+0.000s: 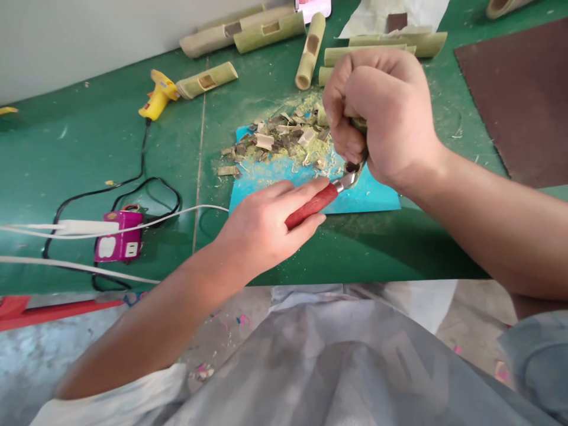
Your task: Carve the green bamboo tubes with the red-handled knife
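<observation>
My left hand (266, 222) is closed around the red wooden handle of a carving knife (313, 206). The knife's short metal blade points up and to the right, at the open end of a dark, hollow bamboo piece (352, 168). My right hand (384, 112) makes a fist around that piece, so most of it is hidden. Under both hands lies a blue sheet (275, 192). Bamboo chips and shavings (284, 139) are heaped on its far part and spill onto the green table (177, 148).
Several bamboo tubes with cut windows (270, 32) lie at the back. A yellow glue gun (160, 94) sits at the left beside another bamboo tube (213, 81). Cables run to a purple power adapter (119, 236). A brown mat (523, 100) covers the right side.
</observation>
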A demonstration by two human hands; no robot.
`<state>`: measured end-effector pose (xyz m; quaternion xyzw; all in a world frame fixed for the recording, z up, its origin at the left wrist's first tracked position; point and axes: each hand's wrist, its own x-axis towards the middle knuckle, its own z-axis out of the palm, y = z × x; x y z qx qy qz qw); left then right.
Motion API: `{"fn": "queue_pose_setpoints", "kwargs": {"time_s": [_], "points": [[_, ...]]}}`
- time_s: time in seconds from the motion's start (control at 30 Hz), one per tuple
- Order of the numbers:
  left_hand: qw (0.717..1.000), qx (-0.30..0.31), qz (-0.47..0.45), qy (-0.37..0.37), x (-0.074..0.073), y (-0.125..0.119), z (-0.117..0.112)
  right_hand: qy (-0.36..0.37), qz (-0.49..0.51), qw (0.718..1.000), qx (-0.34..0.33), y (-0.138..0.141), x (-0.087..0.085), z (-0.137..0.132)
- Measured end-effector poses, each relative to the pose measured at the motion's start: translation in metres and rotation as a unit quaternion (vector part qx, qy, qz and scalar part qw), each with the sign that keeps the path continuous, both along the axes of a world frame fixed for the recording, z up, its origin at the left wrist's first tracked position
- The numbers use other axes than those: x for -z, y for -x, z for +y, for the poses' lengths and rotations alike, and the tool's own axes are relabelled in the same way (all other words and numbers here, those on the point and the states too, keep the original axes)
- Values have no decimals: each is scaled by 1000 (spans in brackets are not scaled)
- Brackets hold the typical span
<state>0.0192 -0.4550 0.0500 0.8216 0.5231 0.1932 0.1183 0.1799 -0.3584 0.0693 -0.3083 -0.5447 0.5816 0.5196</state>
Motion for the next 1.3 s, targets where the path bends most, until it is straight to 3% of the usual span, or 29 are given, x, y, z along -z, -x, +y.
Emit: {"fn": "queue_pose_setpoints", "kwargs": {"time_s": [0.13, 0.27, 0.53, 0.6, 0.63, 0.67, 0.7, 0.77, 0.83, 0.9, 0.93, 1.03, 1.17, 1.3], "points": [[998, 10, 63, 18, -2, -1, -3, 7, -22, 1000, -3, 0, -2, -1], [998, 24, 49, 30, 0, -5, -2, 13, -27, 1000, 10, -2, -3, -3], [988, 16, -100, 116, 3, -14, 0, 12, 11, 999, 46, 2, -2, -3], [983, 5, -131, 132, 6, -18, 0, 2, -23, 1000, 2, 3, -2, -3], [980, 1, -142, 136, 8, -19, -1, -4, -1, 999, 46, 4, -2, -3], [978, -4, -154, 139, 10, -20, -1, -4, -15, 1000, 10, 4, -2, -3], [975, -9, -167, 143, 12, -21, 0, 0, 20, 998, 60, 5, -2, -3], [966, -19, -207, 153, 16, -21, 1, -2, 45, 997, 64, 5, 0, -3], [950, -26, -255, 175, 20, -19, 4, -5, 12, 1000, -7, 5, 2, -2], [934, -33, -294, 201, 21, -16, 7, -14, 55, 997, 49, 4, 3, -1], [929, -37, -302, 208, 20, -14, 8, -15, 39, 999, 21, 3, 4, 0], [946, -39, -263, 184, 13, -11, 9, -24, 13, 1000, 6, 1, 6, 3], [988, -22, -115, 102, -3, -10, 7, -44, 21, 999, -6, -1, 8, 5], [997, -16, -18, 71, -14, -11, 4, -82, 32, 996, -11, -2, 12, 6]]}}
